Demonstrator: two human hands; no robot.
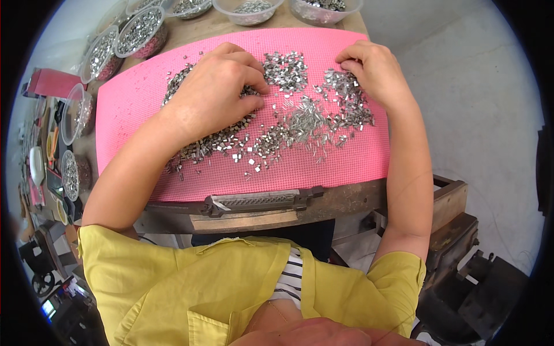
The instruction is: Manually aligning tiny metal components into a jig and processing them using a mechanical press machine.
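A pink textured mat [133, 138] lies on the bench with heaps of small silvery metal pieces [285, 72] on it. My left hand [216, 89] rests over the left heap, fingers curled and the thumb close to the index finger; whatever lies in them is hidden. At the far right of the mat, my right hand [375, 72] has its thumb and fingertips drawn together at the edge of another heap of metal pieces [349, 95]. Anything in that pinch is too small to make out. Thin, pin-like pieces [309, 121] are scattered between the hands.
Clear plastic bowls of metal pieces [141, 32] stand along the far and left bench edges. A dark metal bar with a ribbed strip [257, 200] is fixed at the front edge. Assorted tools [53, 144] lie at the left. Dark machinery [485, 288] stands lower right.
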